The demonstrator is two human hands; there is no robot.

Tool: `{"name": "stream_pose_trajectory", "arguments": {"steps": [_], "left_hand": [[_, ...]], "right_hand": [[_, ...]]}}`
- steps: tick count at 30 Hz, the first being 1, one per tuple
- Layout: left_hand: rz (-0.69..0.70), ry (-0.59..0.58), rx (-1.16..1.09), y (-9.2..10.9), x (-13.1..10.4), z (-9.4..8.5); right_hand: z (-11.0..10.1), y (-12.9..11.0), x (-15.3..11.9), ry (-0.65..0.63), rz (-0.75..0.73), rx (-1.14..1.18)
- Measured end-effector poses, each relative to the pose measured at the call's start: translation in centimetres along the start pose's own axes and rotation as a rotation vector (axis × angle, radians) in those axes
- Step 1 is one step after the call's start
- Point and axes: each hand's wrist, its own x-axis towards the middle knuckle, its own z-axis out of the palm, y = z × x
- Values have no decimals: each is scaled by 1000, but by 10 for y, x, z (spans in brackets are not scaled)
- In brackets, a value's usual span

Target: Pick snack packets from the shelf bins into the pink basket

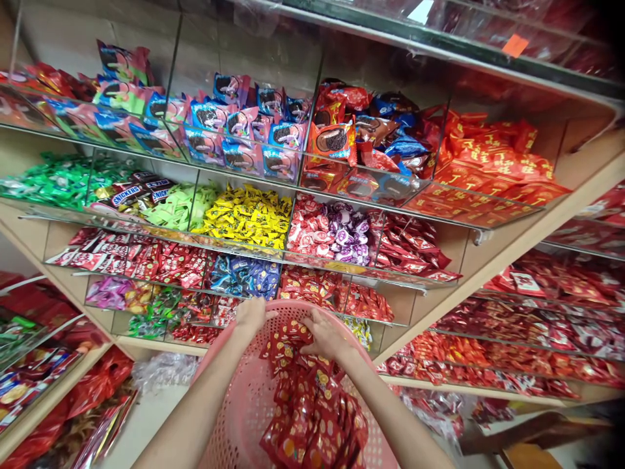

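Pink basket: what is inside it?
The pink basket holds a heap of patterned red packets, with the right hand at its far end. Whatever lies beneath the heap is covered and cannot be seen.

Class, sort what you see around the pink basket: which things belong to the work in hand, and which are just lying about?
Seemingly in the work:
- pink basket
- red packets inside it
- left hand, at its rim
- right hand, at the packets

Lying about:
- Snickers
- yellow packets
- clear bags
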Motion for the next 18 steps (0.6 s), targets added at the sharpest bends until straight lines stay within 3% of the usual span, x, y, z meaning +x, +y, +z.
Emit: {"name": "stream_pose_trajectory", "arguments": {"steps": [6, 14, 18], "left_hand": [[14, 41, 8, -1, 1, 4], [11, 37, 8, -1, 1, 5], [16, 48, 15, -2, 1, 5]], "right_hand": [[-10, 5, 5, -2, -61, 43], [-6, 18, 12, -101, -97, 138], [-8, 22, 13, -64, -110, 150]]}}
